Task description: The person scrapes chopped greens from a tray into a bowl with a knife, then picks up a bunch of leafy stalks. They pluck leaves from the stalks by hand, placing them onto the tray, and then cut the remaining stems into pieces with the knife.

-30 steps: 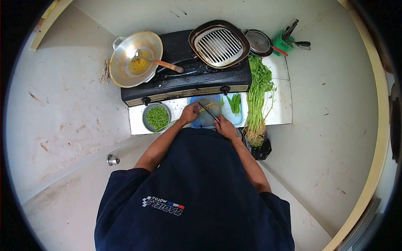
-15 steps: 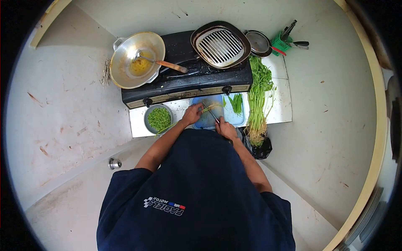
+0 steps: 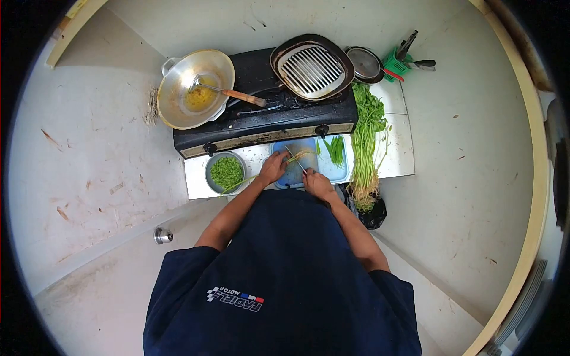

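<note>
My left hand [image 3: 273, 168] is closed on a long green stalk [image 3: 248, 180], pressing it to the blue cutting board [image 3: 290, 180]. The stalk's pale rooty end [image 3: 303, 154] sticks out to the right of my fingers. In my right hand [image 3: 319, 185] is a knife [image 3: 295, 158], its blade slanting up and left across the stalk close to my left fingertips. Several green chili-like pods [image 3: 336, 151] lie on the board's light right part. Left of my left hand, a grey bowl [image 3: 208, 178] holds finely chopped greens [image 3: 227, 172].
Behind the board stands a black gas stove [image 3: 261, 126] with a wok [image 3: 169, 101], a wooden-handled ladle [image 3: 243, 97] in it, and a grill pan [image 3: 282, 80]. At right lies a rooted bunch of greens [image 3: 369, 136], above a black plastic bag [image 3: 374, 218]. A green basket [image 3: 393, 63] holds utensils.
The view has shifted slightly. The rooty end of the stalk sits a little lower, and my right hand with the knife has moved slightly left and down. Both grips stay the same.
</note>
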`<action>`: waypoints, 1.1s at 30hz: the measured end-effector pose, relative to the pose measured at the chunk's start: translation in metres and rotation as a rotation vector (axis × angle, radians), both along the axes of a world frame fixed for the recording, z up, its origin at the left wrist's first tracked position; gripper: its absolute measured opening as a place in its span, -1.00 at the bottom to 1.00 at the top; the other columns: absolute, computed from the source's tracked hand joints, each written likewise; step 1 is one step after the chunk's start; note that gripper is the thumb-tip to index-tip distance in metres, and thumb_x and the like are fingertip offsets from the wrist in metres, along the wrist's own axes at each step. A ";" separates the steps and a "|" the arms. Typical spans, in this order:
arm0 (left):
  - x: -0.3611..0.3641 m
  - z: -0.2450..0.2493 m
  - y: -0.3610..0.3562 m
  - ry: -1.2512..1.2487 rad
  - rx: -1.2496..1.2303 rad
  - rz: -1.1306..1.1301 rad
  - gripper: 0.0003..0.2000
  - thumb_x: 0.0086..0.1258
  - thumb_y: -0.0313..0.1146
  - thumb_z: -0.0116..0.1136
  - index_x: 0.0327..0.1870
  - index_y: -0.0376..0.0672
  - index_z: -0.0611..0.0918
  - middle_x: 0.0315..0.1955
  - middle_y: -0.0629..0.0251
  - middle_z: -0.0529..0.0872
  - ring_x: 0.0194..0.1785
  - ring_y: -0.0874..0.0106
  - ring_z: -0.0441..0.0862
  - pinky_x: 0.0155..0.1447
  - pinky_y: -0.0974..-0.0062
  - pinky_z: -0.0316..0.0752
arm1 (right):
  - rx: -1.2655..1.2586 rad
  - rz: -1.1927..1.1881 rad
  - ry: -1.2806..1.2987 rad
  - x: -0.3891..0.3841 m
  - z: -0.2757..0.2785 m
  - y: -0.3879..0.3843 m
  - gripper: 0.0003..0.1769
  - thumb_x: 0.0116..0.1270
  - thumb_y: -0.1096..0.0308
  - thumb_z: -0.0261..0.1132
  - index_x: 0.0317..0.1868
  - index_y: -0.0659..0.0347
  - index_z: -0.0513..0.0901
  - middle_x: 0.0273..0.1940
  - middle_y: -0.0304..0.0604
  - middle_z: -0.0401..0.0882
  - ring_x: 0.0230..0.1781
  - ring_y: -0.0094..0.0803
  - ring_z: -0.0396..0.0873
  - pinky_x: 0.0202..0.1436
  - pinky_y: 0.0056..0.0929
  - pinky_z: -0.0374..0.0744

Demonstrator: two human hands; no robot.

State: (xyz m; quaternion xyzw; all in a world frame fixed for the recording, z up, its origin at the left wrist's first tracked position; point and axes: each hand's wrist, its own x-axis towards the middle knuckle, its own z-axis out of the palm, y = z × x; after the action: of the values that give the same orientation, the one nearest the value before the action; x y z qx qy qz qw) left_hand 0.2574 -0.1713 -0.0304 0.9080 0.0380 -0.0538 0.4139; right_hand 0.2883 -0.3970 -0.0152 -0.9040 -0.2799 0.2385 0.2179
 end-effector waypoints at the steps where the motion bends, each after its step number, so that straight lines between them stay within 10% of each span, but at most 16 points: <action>1: -0.001 -0.002 -0.001 -0.016 -0.007 0.011 -0.77 0.39 -0.39 0.20 0.03 0.01 0.56 -0.15 -0.10 0.59 -0.13 -0.17 0.65 -0.03 -0.07 0.57 | -0.001 0.003 -0.017 0.001 0.002 0.001 -0.59 0.56 0.12 0.02 -0.12 0.41 0.49 -0.34 0.32 0.70 -0.30 0.30 0.70 -0.18 0.16 0.66; 33: -0.016 0.009 -0.014 -0.022 0.125 0.066 -0.71 0.37 -0.41 0.19 0.11 -0.04 0.63 -0.13 -0.05 0.60 -0.13 -0.15 0.63 -0.06 -0.05 0.57 | -0.006 0.018 -0.015 -0.016 -0.007 -0.007 -0.56 0.59 0.11 -0.02 -0.06 0.42 0.48 -0.40 0.30 0.69 -0.34 0.27 0.69 -0.20 0.17 0.65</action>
State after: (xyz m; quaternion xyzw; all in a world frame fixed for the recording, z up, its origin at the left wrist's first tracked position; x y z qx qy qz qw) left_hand 0.2419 -0.1855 -0.0212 0.9309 0.0665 -0.0277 0.3582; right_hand 0.2727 -0.4041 -0.0225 -0.9039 -0.2888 0.2345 0.2112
